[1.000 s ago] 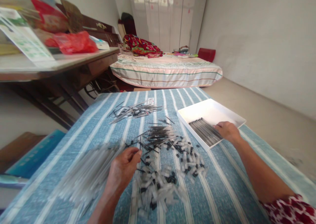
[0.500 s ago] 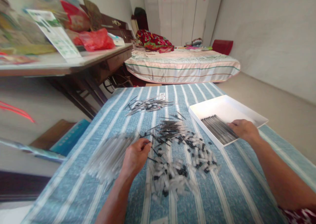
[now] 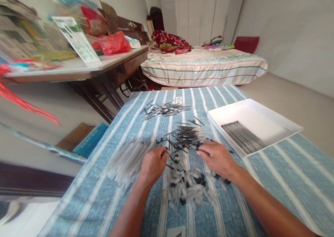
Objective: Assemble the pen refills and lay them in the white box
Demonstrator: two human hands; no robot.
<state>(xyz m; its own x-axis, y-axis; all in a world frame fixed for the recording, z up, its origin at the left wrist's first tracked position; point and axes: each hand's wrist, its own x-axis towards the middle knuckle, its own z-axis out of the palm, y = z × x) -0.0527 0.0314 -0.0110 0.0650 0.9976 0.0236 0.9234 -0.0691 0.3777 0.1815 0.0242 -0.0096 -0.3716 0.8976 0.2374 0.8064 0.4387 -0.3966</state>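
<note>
**Right hand [image 3: 216, 158] at the caps [image 3: 188, 186]**

I have the left hand [image 3: 153, 164] beside the tubes [image 3: 129, 160], fingertips pressed together, contents unclear. Whether the right grips a cap, I cannot tell. Rods [image 3: 185, 134] lie just beyond. Right on the worktop [image 3: 294, 174]: white box [image 3: 276, 120] bearing grey sticks [image 3: 242, 136].

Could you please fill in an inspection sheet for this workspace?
Surface: blue striped cloth, printed patches partly visible.
Job's things: clear tubes, thin dark rods, small clear-and-black pieces; grey rods lined up in white box.
Clutter: mixed sticks scattered at the far side.
Grippers: left hand and right hand at the dark parts; grip unclear.
Cables: nothing seen; red strands hang at left.
Surroundings: side table with red bag; bed behind.
</note>
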